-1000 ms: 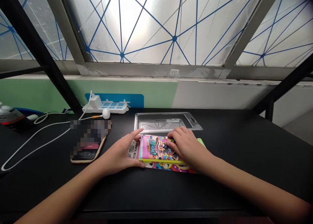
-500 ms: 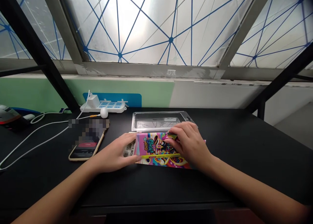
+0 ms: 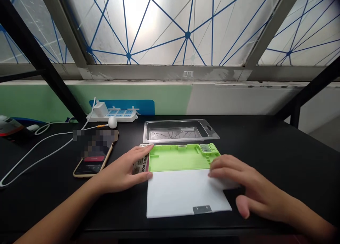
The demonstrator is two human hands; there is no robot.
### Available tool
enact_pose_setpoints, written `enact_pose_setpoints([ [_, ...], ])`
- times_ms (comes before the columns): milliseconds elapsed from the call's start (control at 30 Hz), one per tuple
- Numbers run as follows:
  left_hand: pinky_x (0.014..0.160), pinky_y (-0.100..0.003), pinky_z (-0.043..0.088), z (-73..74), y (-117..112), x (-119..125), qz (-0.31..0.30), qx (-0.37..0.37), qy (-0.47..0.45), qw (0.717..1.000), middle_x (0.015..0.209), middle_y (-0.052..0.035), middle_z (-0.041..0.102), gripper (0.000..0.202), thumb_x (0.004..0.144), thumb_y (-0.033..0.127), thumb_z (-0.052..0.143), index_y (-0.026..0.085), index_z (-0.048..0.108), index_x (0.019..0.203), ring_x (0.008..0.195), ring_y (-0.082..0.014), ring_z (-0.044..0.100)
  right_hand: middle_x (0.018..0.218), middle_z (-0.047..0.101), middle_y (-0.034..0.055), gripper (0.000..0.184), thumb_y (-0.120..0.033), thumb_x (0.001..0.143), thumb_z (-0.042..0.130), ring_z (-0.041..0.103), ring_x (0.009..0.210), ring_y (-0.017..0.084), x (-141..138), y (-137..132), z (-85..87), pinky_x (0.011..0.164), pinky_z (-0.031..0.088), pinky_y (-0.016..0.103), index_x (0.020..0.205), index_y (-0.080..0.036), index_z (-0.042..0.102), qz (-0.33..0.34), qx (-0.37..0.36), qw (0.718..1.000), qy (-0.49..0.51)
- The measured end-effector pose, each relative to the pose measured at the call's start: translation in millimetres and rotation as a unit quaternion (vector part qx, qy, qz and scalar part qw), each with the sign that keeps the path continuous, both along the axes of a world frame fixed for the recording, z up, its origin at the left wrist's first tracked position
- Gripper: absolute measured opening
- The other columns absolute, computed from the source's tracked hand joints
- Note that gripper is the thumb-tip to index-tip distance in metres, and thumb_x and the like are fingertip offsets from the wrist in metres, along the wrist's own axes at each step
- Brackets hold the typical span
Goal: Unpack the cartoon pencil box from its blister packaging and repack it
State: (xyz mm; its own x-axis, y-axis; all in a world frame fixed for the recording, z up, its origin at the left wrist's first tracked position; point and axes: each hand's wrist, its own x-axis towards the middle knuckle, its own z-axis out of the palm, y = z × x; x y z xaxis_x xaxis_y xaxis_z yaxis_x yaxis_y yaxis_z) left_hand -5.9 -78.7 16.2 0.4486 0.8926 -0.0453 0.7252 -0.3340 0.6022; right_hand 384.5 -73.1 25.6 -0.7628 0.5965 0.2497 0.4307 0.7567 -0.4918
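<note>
A pencil box lies open on the black table (image 3: 265,155). Its green inner tray (image 3: 180,157) faces up, and its white lid (image 3: 186,193) is folded flat toward me. My left hand (image 3: 124,169) rests flat against the box's left edge, over a printed card (image 3: 140,163) that reads "PENCIL BOX", fingers stretched out. My right hand (image 3: 244,187) hovers at the lid's right edge, fingers loosely spread, with the fingertips touching or just above the white lid. Neither hand holds anything.
A clear plastic blister shell (image 3: 177,131) lies just behind the box. A phone (image 3: 92,155) lies to the left, with white cables (image 3: 34,150) and a power strip (image 3: 114,114) at the wall. Black frame posts rise at both sides.
The colourful lid was shut under my right hand; now it is swung open toward me, white inside up, and the green tray shows. My right hand moved nearer and right.
</note>
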Motion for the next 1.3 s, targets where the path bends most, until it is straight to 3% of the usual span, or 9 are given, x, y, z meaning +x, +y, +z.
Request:
enact_pose_setpoints([
  [100,0.123,-0.052,0.029,-0.5,0.1,-0.5,-0.003,-0.009,0.002,1.0,0.165,-0.0071,0.033,0.079,0.093,0.054,0.064,0.028,0.031,0.16,0.153,-0.0344,0.027,0.154,0.048,0.0122,0.09,-0.075,0.069,0.074,0.05,0.137,0.039,31.3,9.7,-19.7,0.108,0.048,0.053,0.146,-0.037,0.049,-0.111,-0.017,0.994,-0.013],
  [167,0.123,-0.051,0.029,-1.4,0.5,-1.2,-0.005,-0.011,-0.001,1.0,0.165,-0.0069,0.033,0.079,0.093,0.052,0.064,0.028,0.031,0.16,0.153,-0.034,0.027,0.166,0.031,0.0104,0.105,-0.068,0.066,0.082,0.039,0.145,0.042,41.9,11.8,-29.4,0.112,0.044,0.056,0.155,-0.04,0.036,-0.15,-0.048,0.987,-0.041],
  [300,0.123,-0.051,0.028,-2.4,0.7,-1.7,-0.005,-0.002,0.002,1.0,0.165,-0.0062,0.034,0.078,0.093,0.047,0.065,0.029,0.03,0.161,0.153,-0.0344,0.028,0.171,0.018,0.0071,0.098,-0.056,0.075,0.081,0.027,0.151,0.041,42.1,11.0,-36.1,0.117,0.036,0.059,0.157,-0.041,0.029,-0.164,-0.1,0.98,-0.053],
  [500,0.123,-0.049,0.028,-0.3,1.6,-1.1,-0.006,-0.006,0.009,1.0,0.166,-0.0059,0.032,0.071,0.099,0.049,0.054,0.027,0.028,0.161,0.153,-0.0336,0.027,0.169,0.025,0.005,0.091,-0.059,0.08,0.074,0.025,0.152,0.039,40.0,15.2,-35.8,0.121,0.028,0.058,0.157,-0.038,0.03,-0.17,-0.155,0.973,0.031],
  [600,0.123,-0.051,0.028,-0.5,1.8,-3.7,0.001,-0.018,0.002,1.0,0.167,-0.0042,0.031,0.068,0.1,0.05,0.05,0.029,0.028,0.161,0.153,-0.034,0.026,0.166,0.034,0.0051,0.087,-0.061,0.081,0.072,0.032,0.15,0.038,41.5,17.8,-36.5,0.12,0.032,0.057,0.156,-0.038,0.033,-0.174,-0.179,0.967,0.05],
  [800,0.124,-0.052,0.023,-6.4,3.5,-11.2,0.021,-0.064,-0.058,0.996,0.168,0.0004,0.028,0.061,0.103,0.054,0.039,0.034,0.03,0.16,0.154,-0.0318,0.026,0.147,0.06,0.0086,0.049,-0.054,0.097,0.053,0.059,0.131,0.033,34.7,21.5,-37.9,0.106,0.053,0.048,0.141,-0.032,0.051,-0.222,-0.211,0.946,0.108],
  [967,0.121,-0.051,0.031,-8.4,7.1,-9.9,0.02,-0.08,-0.129,0.988,0.163,-0.0047,0.038,0.063,0.103,0.056,0.034,0.032,0.026,0.161,0.149,-0.03,0.037,0.148,0.058,0.0125,0.054,-0.048,0.095,0.062,0.057,0.134,0.031,29.0,21.5,-38.7,0.111,0.05,0.048,0.142,-0.026,0.048,-0.224,-0.164,0.955,0.103],
  [1133,0.115,-0.052,0.041,-16.4,2.9,-0.2,0.023,0.022,-0.081,0.996,0.154,-0.0113,0.051,0.091,0.087,0.056,0.07,0.03,0.024,0.161,0.141,-0.0329,0.049,0.142,0.063,0.0107,0.063,-0.047,0.09,0.069,0.064,0.124,0.032,31.0,18.7,-45.8,0.104,0.056,0.048,0.146,-0.027,0.048,-0.23,-0.075,0.969,0.049],
  [1300,0.108,-0.045,0.049,-18.7,-5.2,11.7,0.027,0.253,-0.105,0.961,0.142,-0.0091,0.06,0.07,0.087,0.043,0.075,0.032,0.045,0.149,0.13,-0.0299,0.057,0.143,0.064,0.0046,0.054,-0.038,0.092,0.067,0.064,0.125,0.031,26.7,16.6,-37.4,0.101,0.058,0.047,0.144,-0.033,0.056,-0.223,0.049,0.969,0.096],
])
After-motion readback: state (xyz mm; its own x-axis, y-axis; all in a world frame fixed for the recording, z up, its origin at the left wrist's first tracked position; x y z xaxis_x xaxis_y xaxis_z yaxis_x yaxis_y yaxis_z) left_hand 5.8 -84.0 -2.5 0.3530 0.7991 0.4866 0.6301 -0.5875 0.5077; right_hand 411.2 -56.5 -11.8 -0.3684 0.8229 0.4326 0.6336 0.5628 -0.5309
